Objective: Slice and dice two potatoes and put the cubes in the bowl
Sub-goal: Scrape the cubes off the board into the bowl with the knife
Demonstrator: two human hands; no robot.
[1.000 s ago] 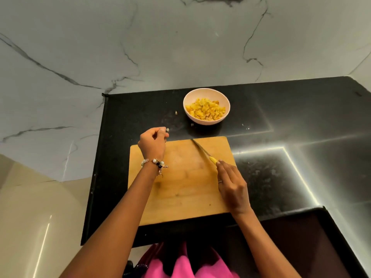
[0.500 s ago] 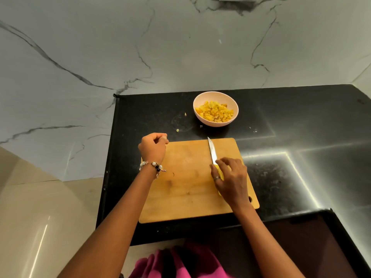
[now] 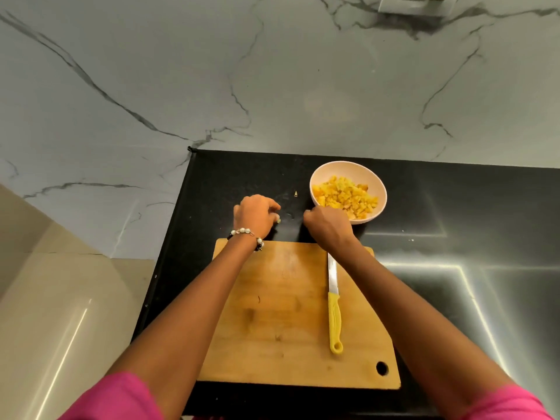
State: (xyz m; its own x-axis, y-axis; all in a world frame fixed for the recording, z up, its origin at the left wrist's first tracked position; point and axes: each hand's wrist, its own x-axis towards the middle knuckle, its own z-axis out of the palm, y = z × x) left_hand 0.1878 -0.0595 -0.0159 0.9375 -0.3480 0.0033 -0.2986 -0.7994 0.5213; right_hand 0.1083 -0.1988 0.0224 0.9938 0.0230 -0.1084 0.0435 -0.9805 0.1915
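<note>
Head view: both hands are beyond the far edge of the board (image 3: 281, 313), over the black counter (image 3: 454, 207). The left hand (image 3: 256, 215) has curled fingers and seems to pinch a small pale scrap at its fingertips; the scrap is too small to identify with certainty. The right hand (image 3: 328, 227) is also curled, knuckles up, just beside the near rim of the bowl (image 3: 321, 174); whether it holds anything cannot be told.

The bowl holds a heap of yellow cubes (image 3: 345, 195) and lies to the right of and beyond both hands, with the right hand the nearer. One stray bit (image 3: 295, 194) lies on the counter between the left hand and the bowl. The knife (image 3: 333, 301) lies ungripped on the board, its long axis running near to far, handle toward the person. No uncut potato shows on the board.

Judgement: cutting looks finished; the remaining move is a short carry rightward to the bowl.
</note>
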